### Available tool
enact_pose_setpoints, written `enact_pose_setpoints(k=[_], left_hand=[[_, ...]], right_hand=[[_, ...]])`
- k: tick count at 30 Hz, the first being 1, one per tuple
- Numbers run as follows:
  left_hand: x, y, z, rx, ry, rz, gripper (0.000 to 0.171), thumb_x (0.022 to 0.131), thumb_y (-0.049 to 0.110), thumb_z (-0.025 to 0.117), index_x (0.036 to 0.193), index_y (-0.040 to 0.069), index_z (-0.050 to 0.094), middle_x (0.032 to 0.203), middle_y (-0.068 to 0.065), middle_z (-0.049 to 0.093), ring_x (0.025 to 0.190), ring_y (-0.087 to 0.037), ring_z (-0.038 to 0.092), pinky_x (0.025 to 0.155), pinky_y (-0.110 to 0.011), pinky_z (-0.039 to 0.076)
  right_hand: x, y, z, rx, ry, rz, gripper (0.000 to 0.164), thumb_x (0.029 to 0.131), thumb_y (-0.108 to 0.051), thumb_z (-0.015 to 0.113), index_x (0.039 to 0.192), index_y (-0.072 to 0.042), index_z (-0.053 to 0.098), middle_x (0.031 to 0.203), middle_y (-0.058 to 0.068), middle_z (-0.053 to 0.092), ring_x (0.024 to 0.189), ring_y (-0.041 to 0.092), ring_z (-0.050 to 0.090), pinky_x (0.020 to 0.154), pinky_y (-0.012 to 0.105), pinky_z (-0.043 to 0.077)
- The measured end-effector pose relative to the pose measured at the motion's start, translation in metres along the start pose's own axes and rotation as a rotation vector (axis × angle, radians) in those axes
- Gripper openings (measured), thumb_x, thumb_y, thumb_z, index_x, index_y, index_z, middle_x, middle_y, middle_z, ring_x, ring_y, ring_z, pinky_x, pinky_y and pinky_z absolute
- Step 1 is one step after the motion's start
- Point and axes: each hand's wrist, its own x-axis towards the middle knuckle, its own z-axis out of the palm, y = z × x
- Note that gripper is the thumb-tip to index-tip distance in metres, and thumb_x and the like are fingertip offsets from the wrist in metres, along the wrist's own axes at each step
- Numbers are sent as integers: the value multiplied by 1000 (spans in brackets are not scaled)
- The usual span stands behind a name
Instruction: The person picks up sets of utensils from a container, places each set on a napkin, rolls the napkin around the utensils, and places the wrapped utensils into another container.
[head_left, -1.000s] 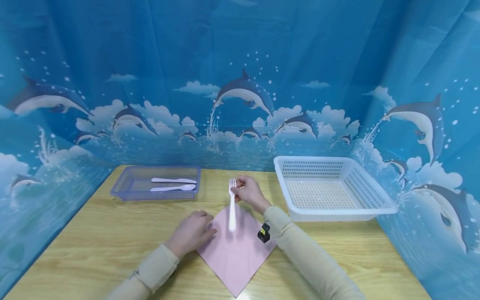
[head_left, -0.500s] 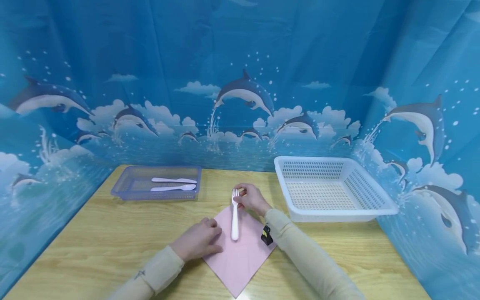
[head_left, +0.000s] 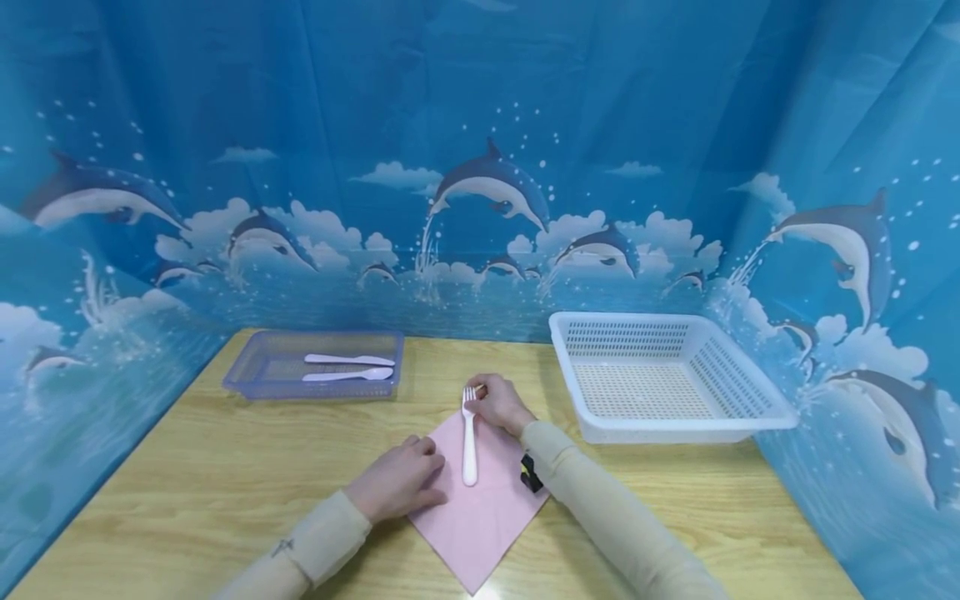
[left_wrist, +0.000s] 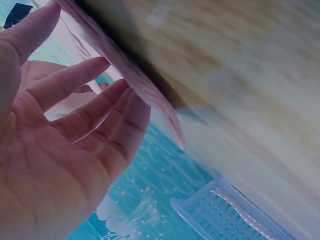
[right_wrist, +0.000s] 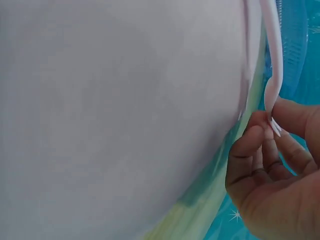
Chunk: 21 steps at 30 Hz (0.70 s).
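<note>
A pink napkin (head_left: 480,525) lies on the table, turned so one corner points toward me. My right hand (head_left: 501,405) pinches a white plastic fork (head_left: 469,450) by its head, between thumb and fingers. Its handle points toward me over the napkin's upper part; the right wrist view shows the pinch on the fork (right_wrist: 273,55) near its tines. My left hand (head_left: 401,479) rests at the napkin's left edge with loosely bent fingers. In the left wrist view the fingertips of that hand (left_wrist: 65,130) touch the edge of the layered napkin (left_wrist: 135,75).
At the back left stands a purple see-through basket (head_left: 258,386) holding a white knife (head_left: 348,360) and a white spoon (head_left: 347,376). A larger white basket (head_left: 675,435) stands at the back right. A blue dolphin curtain (head_left: 480,167) closes off the table's back and sides.
My right hand has brought the fork slightly toward me and lower over the napkin. My left hand has shifted a little to the right along the napkin's edge.
</note>
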Motion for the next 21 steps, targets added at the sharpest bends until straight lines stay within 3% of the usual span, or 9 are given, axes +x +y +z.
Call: enact_pose_setpoints(k=[12, 21], left_hand=[[0, 1, -3, -11, -5, 3, 32, 73, 44, 69, 81, 14, 61, 89, -2, 54, 78, -15, 48, 64, -28, 46], [0, 1, -2, -7, -6, 3, 32, 73, 44, 69, 81, 14, 61, 89, -2, 54, 78, -15, 47, 64, -29, 46]], right_hand=[[6, 7, 3, -92, -51, -18, 26, 74, -5, 71, 99, -6, 65, 77, 3, 56, 69, 15, 49, 59, 25, 44], [8, 9, 4, -94, -44, -34, 26, 74, -6, 71, 99, -6, 65, 77, 4, 56, 69, 15, 50, 59, 25, 43]])
